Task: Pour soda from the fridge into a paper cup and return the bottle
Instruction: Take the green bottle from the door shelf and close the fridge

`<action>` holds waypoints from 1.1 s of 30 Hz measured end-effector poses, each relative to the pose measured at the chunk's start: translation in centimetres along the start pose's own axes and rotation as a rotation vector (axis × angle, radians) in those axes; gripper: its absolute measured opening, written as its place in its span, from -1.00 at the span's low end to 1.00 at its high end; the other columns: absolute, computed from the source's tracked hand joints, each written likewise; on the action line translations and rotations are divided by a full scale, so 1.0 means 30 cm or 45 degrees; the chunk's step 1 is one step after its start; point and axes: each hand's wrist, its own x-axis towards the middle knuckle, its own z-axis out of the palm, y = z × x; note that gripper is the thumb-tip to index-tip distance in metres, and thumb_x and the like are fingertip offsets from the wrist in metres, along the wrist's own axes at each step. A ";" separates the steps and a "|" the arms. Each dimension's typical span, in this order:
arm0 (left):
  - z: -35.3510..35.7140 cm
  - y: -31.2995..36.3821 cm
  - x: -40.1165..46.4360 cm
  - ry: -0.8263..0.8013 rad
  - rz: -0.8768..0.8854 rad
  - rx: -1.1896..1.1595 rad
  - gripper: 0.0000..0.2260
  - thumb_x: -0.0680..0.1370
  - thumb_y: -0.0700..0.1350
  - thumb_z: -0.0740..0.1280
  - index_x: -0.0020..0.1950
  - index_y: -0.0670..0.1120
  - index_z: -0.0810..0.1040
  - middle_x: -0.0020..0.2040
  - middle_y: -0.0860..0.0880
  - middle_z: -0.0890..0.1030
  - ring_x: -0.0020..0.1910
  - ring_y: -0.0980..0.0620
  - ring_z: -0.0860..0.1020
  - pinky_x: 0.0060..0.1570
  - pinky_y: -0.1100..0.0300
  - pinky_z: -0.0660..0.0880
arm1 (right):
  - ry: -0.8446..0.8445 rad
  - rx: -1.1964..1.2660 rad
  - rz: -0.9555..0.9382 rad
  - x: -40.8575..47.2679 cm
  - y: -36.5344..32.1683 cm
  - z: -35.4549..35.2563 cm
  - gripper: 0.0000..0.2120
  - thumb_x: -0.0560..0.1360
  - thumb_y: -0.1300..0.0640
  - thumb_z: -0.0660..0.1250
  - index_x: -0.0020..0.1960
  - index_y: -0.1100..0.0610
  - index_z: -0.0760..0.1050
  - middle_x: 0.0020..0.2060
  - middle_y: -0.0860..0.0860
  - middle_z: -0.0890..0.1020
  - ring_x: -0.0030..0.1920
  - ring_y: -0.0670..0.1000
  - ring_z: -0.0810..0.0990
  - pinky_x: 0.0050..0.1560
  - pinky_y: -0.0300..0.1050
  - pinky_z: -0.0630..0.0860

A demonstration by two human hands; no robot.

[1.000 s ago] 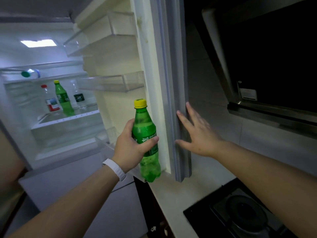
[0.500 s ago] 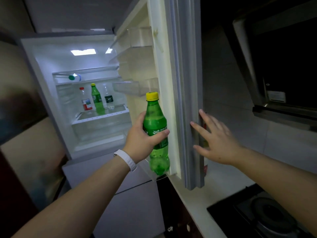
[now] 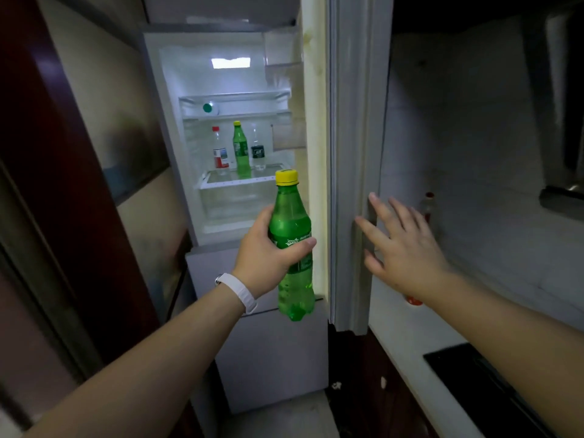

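A dim kitchen, lit mostly by the white lamp (image 3: 230, 62) glowing far off. On the left stands a dark red-brown door frame (image 3: 68, 172) beside a beige wall (image 3: 104, 90). On the right a pale countertop (image 3: 407, 330) runs near to far, a black hob (image 3: 483, 384) set into its near end, below a grey tiled wall (image 3: 467, 128) and a dark range hood (image 3: 562, 121).

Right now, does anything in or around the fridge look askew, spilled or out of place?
One thing: a bottle with a green cap lies on its side on the upper shelf, while the three bottles below stand upright. No spill shows. The left hand holds the capped soda bottle upright.
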 end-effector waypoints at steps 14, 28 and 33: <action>-0.413 -0.055 -0.230 0.170 -0.066 0.071 -0.58 0.36 -0.13 0.60 0.10 0.12 0.51 -0.13 0.08 0.67 -0.13 0.06 0.66 -0.12 0.16 0.60 | 0.102 0.046 -0.158 0.205 -0.381 -0.026 -0.38 0.39 -0.08 0.40 0.41 0.03 0.37 0.52 0.14 0.13 0.47 0.25 0.08 0.41 0.34 0.05; -0.539 -0.120 -0.105 0.412 -0.109 0.337 -0.54 0.29 0.05 0.60 0.10 0.25 0.50 -0.08 0.10 0.68 -0.08 0.07 0.66 0.01 -0.03 0.62 | 0.433 0.288 -0.454 0.455 -0.557 0.166 -0.39 0.39 -0.07 0.42 0.40 0.04 0.40 0.52 0.14 0.17 0.45 0.30 0.15 0.38 0.32 0.11; -0.504 -0.142 -0.024 0.457 -0.104 0.370 -0.50 0.27 0.06 0.60 0.14 0.20 0.51 -0.05 0.10 0.68 -0.05 0.08 0.67 0.02 -0.04 0.62 | 0.655 0.367 -0.638 0.563 -0.585 0.247 -0.44 0.46 -0.12 0.33 0.41 0.05 0.40 0.50 0.16 0.17 0.44 0.27 0.21 0.37 0.29 0.19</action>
